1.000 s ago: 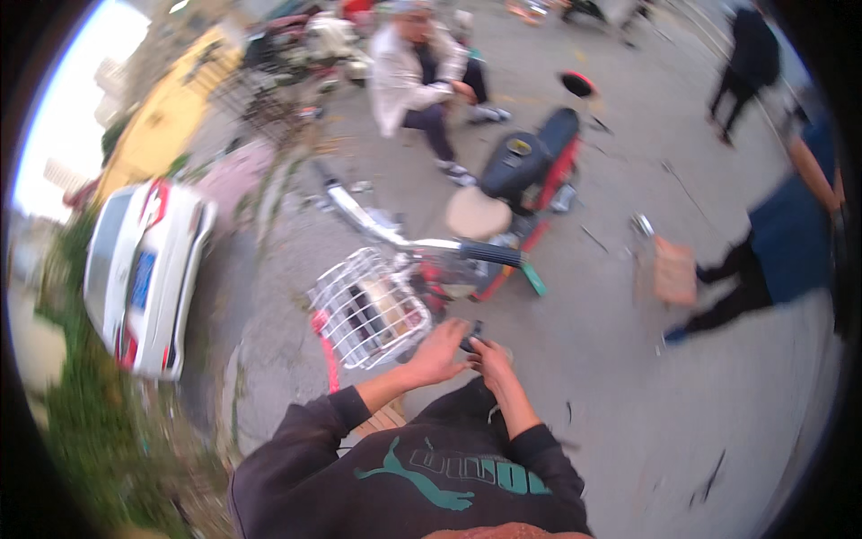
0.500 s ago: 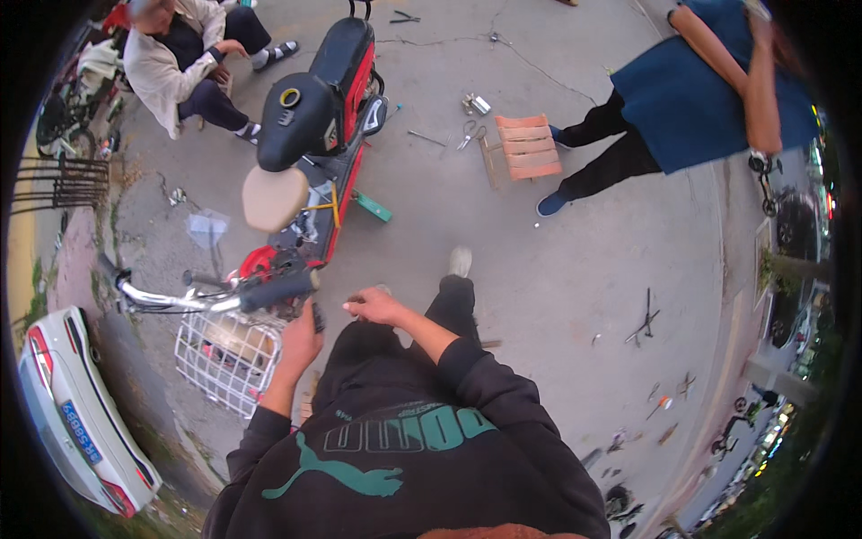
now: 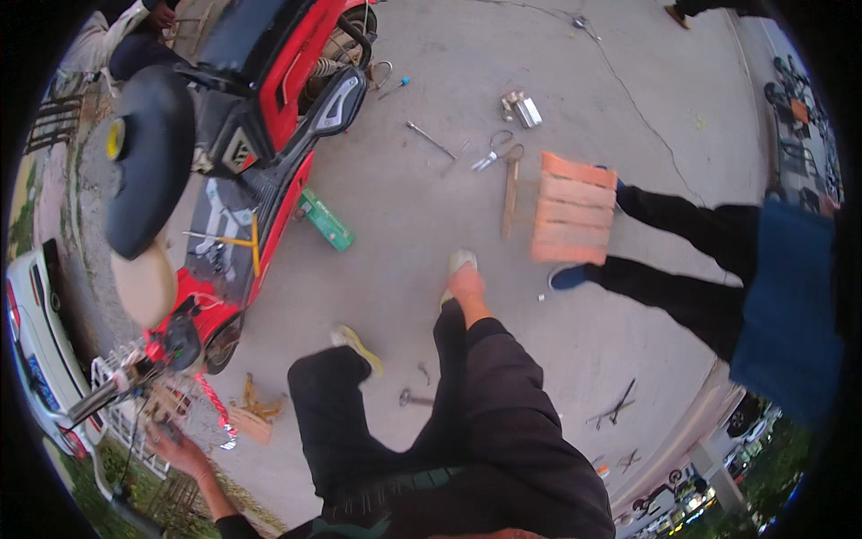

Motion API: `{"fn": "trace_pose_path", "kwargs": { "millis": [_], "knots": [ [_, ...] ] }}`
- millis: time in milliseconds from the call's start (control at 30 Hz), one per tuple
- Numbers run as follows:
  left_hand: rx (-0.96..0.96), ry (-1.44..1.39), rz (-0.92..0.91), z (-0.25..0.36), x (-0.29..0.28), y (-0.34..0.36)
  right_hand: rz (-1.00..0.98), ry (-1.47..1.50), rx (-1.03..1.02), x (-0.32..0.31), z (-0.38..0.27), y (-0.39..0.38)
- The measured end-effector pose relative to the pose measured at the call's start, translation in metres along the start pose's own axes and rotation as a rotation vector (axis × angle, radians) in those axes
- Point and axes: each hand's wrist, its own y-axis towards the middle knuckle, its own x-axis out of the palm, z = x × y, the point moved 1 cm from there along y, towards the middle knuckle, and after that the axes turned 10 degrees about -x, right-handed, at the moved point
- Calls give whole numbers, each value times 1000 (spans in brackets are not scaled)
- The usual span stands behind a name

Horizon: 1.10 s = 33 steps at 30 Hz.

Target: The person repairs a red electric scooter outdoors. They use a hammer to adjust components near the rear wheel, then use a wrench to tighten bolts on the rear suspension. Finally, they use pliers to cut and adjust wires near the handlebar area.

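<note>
At the lower left, my left hand is beside the handlebar and the white wire basket of a red and black electric scooter. Its fingers curl around a small dark thing too blurred to name. My right hand reaches forward, in front of my light shoe. Motion smears its fingers, so neither their pose nor anything in them can be made out. On the scooter's footboard lies a yellow-handled T-shaped tool. A green box rests on the ground alongside.
A pink slatted stool stands ahead, near scissors, a metal rod and small metal parts. To the right, a person in blue stands close. Another person sits at upper left. A hammer-like tool lies between my legs.
My view has shifted and tilted. My hands, close together before, are now far apart: the left by the basket, the right stretched forward. The scooter looks nearer, and my legs are wider apart.
</note>
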Motion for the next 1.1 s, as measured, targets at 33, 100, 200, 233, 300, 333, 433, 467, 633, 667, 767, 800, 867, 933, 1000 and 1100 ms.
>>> {"fn": "trace_pose_path", "kwargs": {
  "millis": [33, 100, 200, 233, 300, 333, 433, 467, 633, 667, 767, 800, 867, 933, 1000, 1100],
  "knots": [
    [-46, 81, 104, 4, 7, 1, 117, -118, -80, 2, 24, 51],
    [-126, 93, 337, 3, 16, -5, 262, -346, -327, -14, 33, 130],
    [-173, -20, 576, -19, 55, 4, 275, -653, -413, -45, 68, 259],
    [-284, -131, 539, -11, 110, 18, 304, -669, -367, -67, 109, 309],
    [-711, -284, 500, -47, 86, 15, 265, -430, -292, -70, 64, 341],
    [-751, -623, 469, -28, 178, 33, 762, -957, -462, -112, 163, 415],
    [-863, -529, 594, -22, 114, 28, 580, -784, -502, -103, 78, 418],
    [-795, -417, 640, -16, 115, 27, 618, -831, -568, -110, 90, 428],
    [-630, -310, 730, -2, 120, 11, 493, -972, -641, -116, 76, 452],
    [-598, -287, 725, -4, 111, 1, 431, -1029, -686, -124, 68, 454],
    [-584, -247, 765, 6, 140, -1, 460, -1224, -737, -153, 70, 472],
    [-564, -212, 753, 0, 146, 5, 464, -1169, -756, -144, 75, 465],
    [-545, 64, 698, -12, 158, 6, 489, -1053, -786, -131, 70, 447],
    [-452, 178, 753, -45, 144, -5, 330, -1053, -761, -103, 36, 385],
    [-282, 10, 797, -27, 147, 23, 245, -1055, -710, -98, 29, 327],
    [-109, -95, 717, 1, 128, 45, -46, -764, -688, -84, 26, 262]
  ]
}}
